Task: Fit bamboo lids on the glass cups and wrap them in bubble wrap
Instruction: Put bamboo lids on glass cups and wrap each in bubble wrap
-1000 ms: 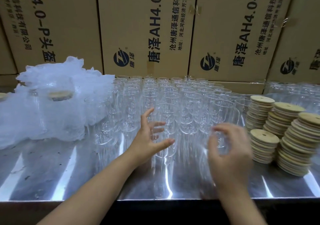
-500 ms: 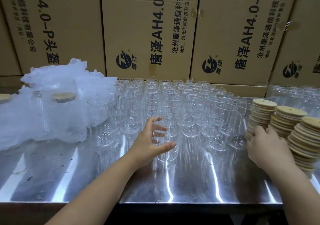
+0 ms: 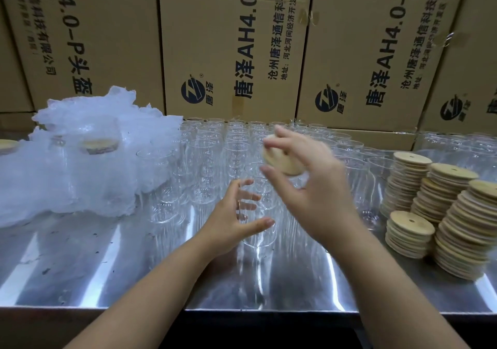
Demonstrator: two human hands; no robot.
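I'm on the lidding step: my left hand (image 3: 231, 223) curls round a clear glass cup (image 3: 261, 237), my right hand (image 3: 316, 190) pinches a round pale bamboo lid (image 3: 282, 161) just above that cup's rim; next, I judge, centre it and press it down level.

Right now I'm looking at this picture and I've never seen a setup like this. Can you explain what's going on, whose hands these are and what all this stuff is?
There is no machine here. The picture comes from a camera worn on a person's head, looking forward and down at their own bare hands. On the shiny metal table stand rows of empty glass cups, with stacks of bamboo lids to the right, a heap of bubble wrap to the left and cardboard boxes behind. The left hand grips one front cup; the right hand holds a lid above it.
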